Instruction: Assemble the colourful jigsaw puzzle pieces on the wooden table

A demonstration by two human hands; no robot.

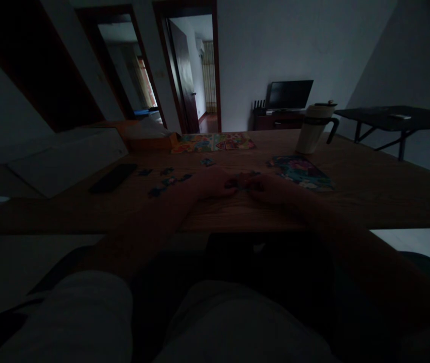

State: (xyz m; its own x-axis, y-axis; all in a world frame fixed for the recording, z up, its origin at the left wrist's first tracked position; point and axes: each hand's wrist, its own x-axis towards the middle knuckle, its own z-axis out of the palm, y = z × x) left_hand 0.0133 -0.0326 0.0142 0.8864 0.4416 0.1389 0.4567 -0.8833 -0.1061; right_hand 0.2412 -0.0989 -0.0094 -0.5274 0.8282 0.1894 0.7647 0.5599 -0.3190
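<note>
Wooden worktop (366, 201) in a dim room, scattered with small puzzle pieces

Dark blue jigsaw pieces (162, 180) lie loose across the middle and left of the wood, near a black smartphone (112, 178) and a pale flat carton (67, 161). Along the far side lie colourful printed sheets (212, 143) beside an orange box (150, 142). A cream travel mug (313, 129) stands upright at the back, and a blue-green picture card (301, 172) lies flat on the right.
</note>
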